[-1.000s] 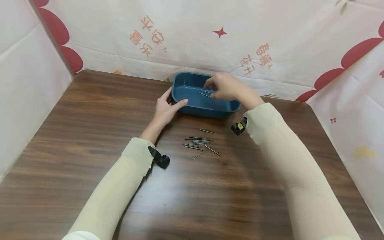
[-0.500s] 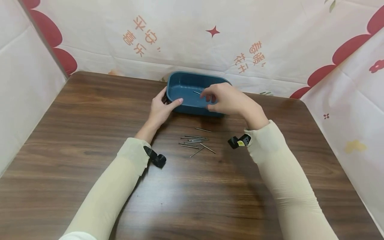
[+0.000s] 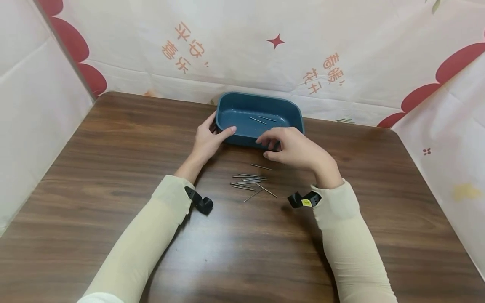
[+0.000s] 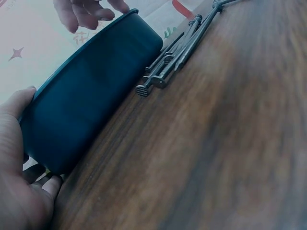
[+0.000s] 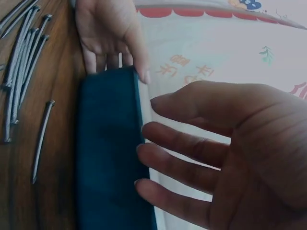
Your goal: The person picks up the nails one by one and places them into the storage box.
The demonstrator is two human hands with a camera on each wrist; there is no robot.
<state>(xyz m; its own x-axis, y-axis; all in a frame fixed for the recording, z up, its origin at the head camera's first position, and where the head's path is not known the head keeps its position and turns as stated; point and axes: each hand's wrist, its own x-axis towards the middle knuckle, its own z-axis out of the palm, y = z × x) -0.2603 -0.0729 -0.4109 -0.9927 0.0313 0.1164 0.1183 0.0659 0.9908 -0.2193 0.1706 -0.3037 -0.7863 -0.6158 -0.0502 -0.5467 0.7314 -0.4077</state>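
Observation:
A blue plastic bin [image 3: 261, 102] stands at the far side of the table with a couple of nails [image 3: 258, 120] on its floor. My left hand [image 3: 206, 141] grips its left end, thumb over the rim and fingers round the outside. In front of the bin's near wall hovers my right hand [image 3: 297, 147], fingers loosely bent and nothing between them. Several steel nails [image 3: 250, 181] lie in a loose heap on the tabletop, with flat heads plain in the left wrist view. One separate nail [image 5: 43, 141] lies between heap and bin.
The brown wood-grain table [image 3: 113, 168] runs up to a white printed cloth [image 3: 235, 50] hanging close behind the bin. Black wrist cameras sit on both sleeves, the left camera [image 3: 202, 204] low near the tabletop.
My right hand has come out of the bin toward me, over the near rim, leaving the nails inside in plain view. The left hand keeps its grip on the bin.

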